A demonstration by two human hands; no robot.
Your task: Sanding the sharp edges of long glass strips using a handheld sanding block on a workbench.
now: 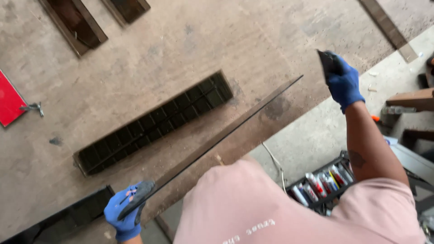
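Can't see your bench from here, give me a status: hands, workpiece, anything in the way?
Left hand grips near end of long thin dark metal strip. Right hand holds small dark flat piece, off the strip's far end. Black slotted metal grille lies beyond on workbench.

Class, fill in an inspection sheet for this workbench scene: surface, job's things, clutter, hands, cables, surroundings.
Surface: brown worn workbench, stained.
Job's things: long dark metal strip held above the bench; black slotted grille lying flat.
Clutter: red sheet, dark frames at the far edge.
Hands: left hand and right hand, blue gloves, each gripping a strip end.
Cables: thin white cord on floor.
Surroundings: concrete floor, crate of tubes.
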